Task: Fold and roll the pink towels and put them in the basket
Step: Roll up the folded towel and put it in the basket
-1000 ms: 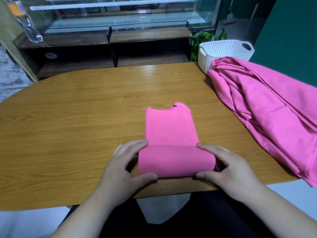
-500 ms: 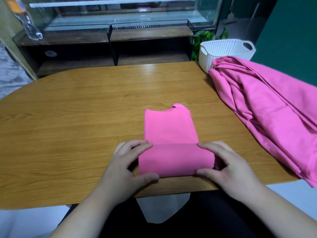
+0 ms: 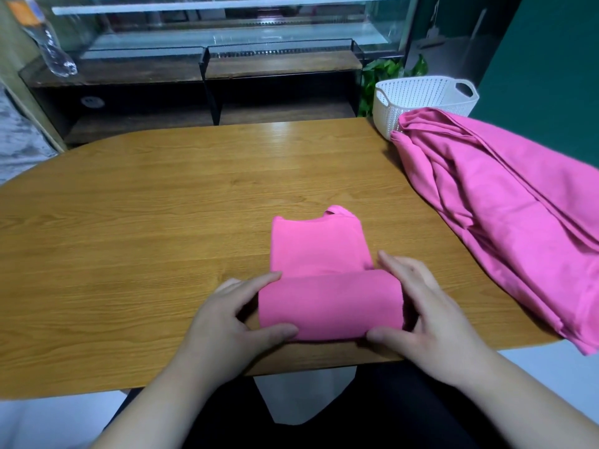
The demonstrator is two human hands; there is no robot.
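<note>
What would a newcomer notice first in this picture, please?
The eye goes first to the bright pink towel, half rolled near the front edge of the wooden table, with the left hand and right hand holding the roll's two ends. Next comes the heap of pink cloth on the right, partly hiding the white basket behind it.

Scene lit evenly from above; soft glare seen on far desk [image 3: 291, 137]. Faint shadows cast under hands. Wide-angle bending seen at edges; glass cabinet [image 3: 227, 34] reflections washed, slightly soft.
</note>
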